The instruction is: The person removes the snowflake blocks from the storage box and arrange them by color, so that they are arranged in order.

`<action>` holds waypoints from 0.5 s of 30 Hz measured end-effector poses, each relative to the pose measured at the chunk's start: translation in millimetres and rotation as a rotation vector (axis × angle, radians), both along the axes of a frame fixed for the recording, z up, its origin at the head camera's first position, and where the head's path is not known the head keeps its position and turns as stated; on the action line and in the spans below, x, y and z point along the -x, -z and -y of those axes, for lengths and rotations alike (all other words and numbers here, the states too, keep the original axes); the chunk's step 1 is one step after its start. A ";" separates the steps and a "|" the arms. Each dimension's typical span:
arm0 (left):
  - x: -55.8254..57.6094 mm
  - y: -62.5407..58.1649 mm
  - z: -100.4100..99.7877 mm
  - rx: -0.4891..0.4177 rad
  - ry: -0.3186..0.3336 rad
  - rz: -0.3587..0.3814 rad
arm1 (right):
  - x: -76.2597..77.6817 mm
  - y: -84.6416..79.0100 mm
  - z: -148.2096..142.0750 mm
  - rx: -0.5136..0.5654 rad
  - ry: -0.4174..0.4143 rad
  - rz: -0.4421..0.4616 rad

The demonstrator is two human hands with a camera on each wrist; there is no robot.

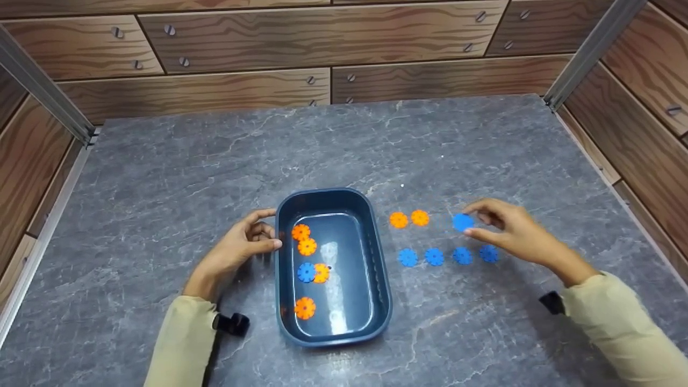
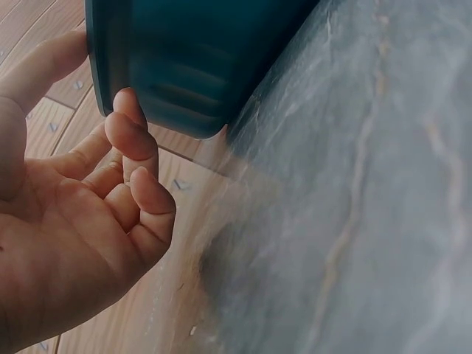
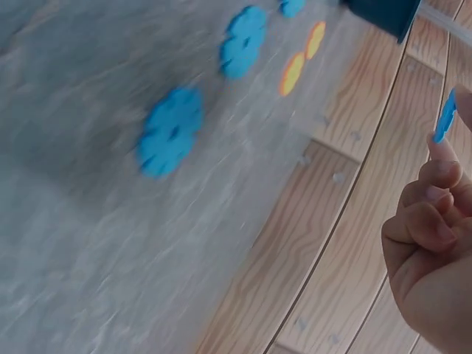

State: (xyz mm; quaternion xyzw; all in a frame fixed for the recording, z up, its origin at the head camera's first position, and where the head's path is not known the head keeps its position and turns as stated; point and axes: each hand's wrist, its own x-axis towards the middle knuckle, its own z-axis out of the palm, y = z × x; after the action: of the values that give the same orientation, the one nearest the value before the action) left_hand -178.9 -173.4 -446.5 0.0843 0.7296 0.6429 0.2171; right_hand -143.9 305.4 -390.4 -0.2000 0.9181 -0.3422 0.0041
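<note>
My left hand (image 1: pixel 236 247) is at the left side of a dark blue plastic tray (image 1: pixel 379 269), its thumb and index finger holding the rim while the other fingers curl loosely. In the left wrist view, fingertips meet the tray's outer wall (image 2: pixel 184 66). Between thumb and index finger, my right hand (image 1: pixel 505 228) pinches a blue notched flower-shaped disc (image 1: pixel 463 222), seen edge-on in the right wrist view (image 3: pixel 445 118). It is above the table, right of two orange discs (image 1: pixel 420 217). Several blue discs (image 1: pixel 434 257) lie in a row nearer me.
Inside the tray are several orange discs (image 1: pixel 305 308) and one blue disc (image 1: pixel 307 272), mostly along its left side. The grey marbled table (image 1: pixel 242 150) is bordered by wood-patterned panels (image 1: pixel 322 37) at the back and sides.
</note>
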 end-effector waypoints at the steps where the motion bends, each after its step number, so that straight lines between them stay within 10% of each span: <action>1: 0.2 -0.1 0.0 -0.001 0.000 0.000 | -1.3 0.4 -4.2 0.000 0.011 -0.004; 15: 0.2 0.2 0.4 0.001 -0.003 0.010 | -14.4 9.7 -48.0 -0.048 0.138 -0.014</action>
State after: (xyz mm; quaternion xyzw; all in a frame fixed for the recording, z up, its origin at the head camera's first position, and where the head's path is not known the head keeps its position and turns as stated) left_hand -179.1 -173.8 -446.7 0.0799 0.7290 0.6434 0.2199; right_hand -129.5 353.4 -400.1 -0.1385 0.9377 -0.3179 -0.0209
